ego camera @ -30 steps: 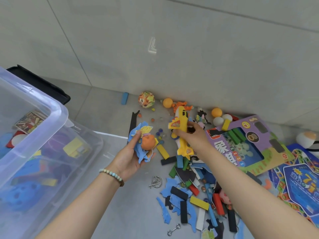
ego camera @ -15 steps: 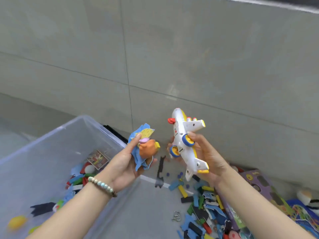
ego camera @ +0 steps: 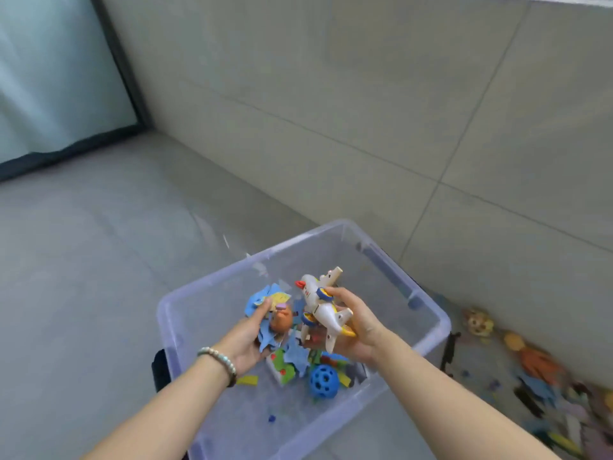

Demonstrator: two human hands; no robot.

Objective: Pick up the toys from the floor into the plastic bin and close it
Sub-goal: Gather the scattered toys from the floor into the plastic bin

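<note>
Both hands hang over the open plastic bin (ego camera: 431,307). The left hand (ego camera: 247,340), with a bead bracelet (ego camera: 217,359) on its wrist, curls its fingers round a bunch of blue foam pieces (ego camera: 265,295) and an orange toy (ego camera: 282,322). The right hand (ego camera: 363,330) grips a white toy plane (ego camera: 320,308) by its body, red nose pointing away from the person. Inside the bin, a blue ball (ego camera: 324,381) with holes lies among other toys near the front edge. More toys (ego camera: 544,363) lie blurred on the floor along the wall, right of the bin.

A grey tiled wall (ego camera: 365,111) meets the grey floor (ego camera: 83,260); a dark-framed frosted glass panel (ego camera: 49,78) stands at the upper left, beside the wall.
</note>
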